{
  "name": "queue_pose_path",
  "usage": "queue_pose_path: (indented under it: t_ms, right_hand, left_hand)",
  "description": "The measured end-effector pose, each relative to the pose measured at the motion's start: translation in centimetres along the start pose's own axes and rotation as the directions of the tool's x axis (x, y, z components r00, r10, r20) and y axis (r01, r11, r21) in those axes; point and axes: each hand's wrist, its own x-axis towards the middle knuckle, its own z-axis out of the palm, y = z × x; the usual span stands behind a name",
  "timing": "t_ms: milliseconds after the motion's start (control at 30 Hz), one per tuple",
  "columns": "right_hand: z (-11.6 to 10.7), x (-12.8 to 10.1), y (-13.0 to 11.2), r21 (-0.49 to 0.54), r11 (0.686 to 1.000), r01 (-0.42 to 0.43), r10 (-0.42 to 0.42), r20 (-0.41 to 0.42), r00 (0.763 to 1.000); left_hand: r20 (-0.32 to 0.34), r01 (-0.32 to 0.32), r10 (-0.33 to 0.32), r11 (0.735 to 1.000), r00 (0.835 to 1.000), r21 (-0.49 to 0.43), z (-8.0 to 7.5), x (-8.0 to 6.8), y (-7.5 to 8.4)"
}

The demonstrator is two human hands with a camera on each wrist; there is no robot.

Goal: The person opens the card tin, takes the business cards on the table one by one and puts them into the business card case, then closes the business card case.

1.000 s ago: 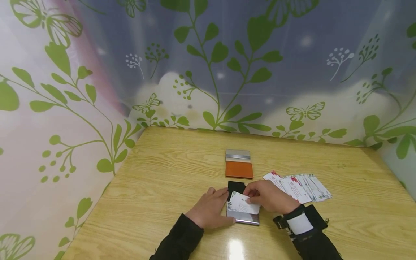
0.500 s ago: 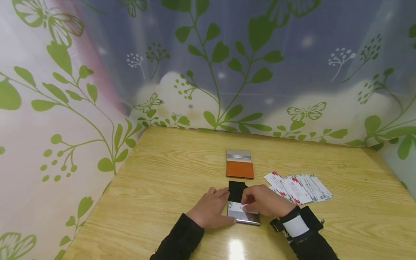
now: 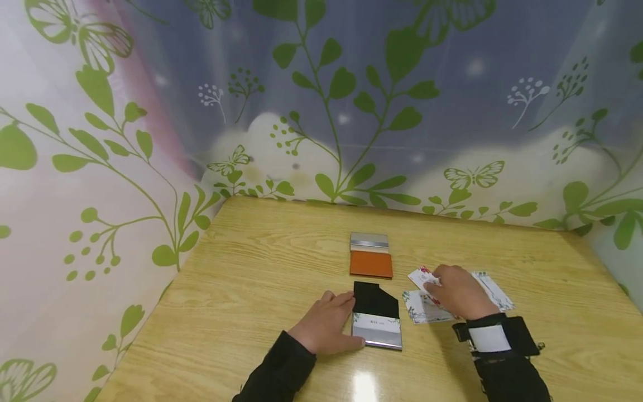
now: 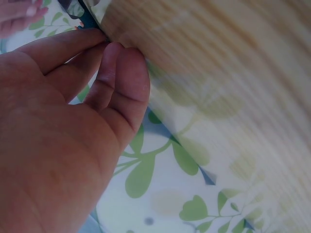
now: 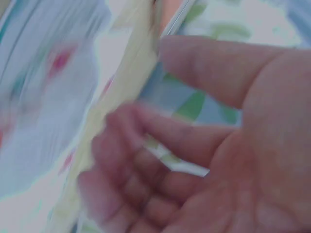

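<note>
A metal business card case [image 3: 377, 338] lies open on the table with its black flap [image 3: 374, 300] folded back. White cards with a leaf print [image 3: 377, 322] show inside it. My left hand [image 3: 327, 324] holds the case at its left side, thumb at the front edge and fingertips at the upper left. To the right, my right hand [image 3: 463, 293] reaches over loose cards printed with red flowers [image 3: 421, 274] and green leaves [image 3: 427, 310], and covers part of them. In the right wrist view its thumb [image 5: 209, 63] and fingers stand apart, with blurred cards [image 5: 43, 97] beside them.
An orange card case [image 3: 370, 263] and a silver one [image 3: 369, 241] lie behind the black flap. Another leaf-printed card [image 3: 494, 290] shows past the right hand. Patterned curtains [image 3: 301, 139] border the wooden table [image 3: 261, 262] at the back and left.
My right hand slid a card down into the case, let go of it and moved right to the loose cards. My left hand has stayed at the case.
</note>
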Motion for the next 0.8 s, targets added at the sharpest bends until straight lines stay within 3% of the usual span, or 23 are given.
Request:
queue_pose_path:
  t_ms: [133, 233, 533, 800]
  right_hand:
    - [-0.9, -0.2, 3.0, -0.056, 0.986, -0.155, 0.156, 0.008, 0.988]
    - [-1.0, -0.3, 4.4, -0.043, 0.979, -0.199, 0.2, 0.029, 0.979]
    - [-1.4, 0.1, 4.9, -0.027, 0.977, -0.212, 0.212, 0.003, 0.977]
    - [-1.9, 0.1, 4.9, 0.021, 0.987, -0.161, 0.162, -0.057, 0.985]
  left_hand:
    - [0.0, -0.003, 0.003, 1.0, 1.0, 0.013, 0.1, 0.0, 0.0]
    - [0.002, -0.002, 0.002, 1.0, 1.0, 0.011, 0.1, 0.1, 0.1]
    - [0.005, 0.007, -0.007, 1.0, 1.0, 0.009, 0.0, 0.0, 0.2]
    - [0.006, 0.004, -0.004, 1.0, 1.0, 0.014, 0.0, 0.0, 0.2]
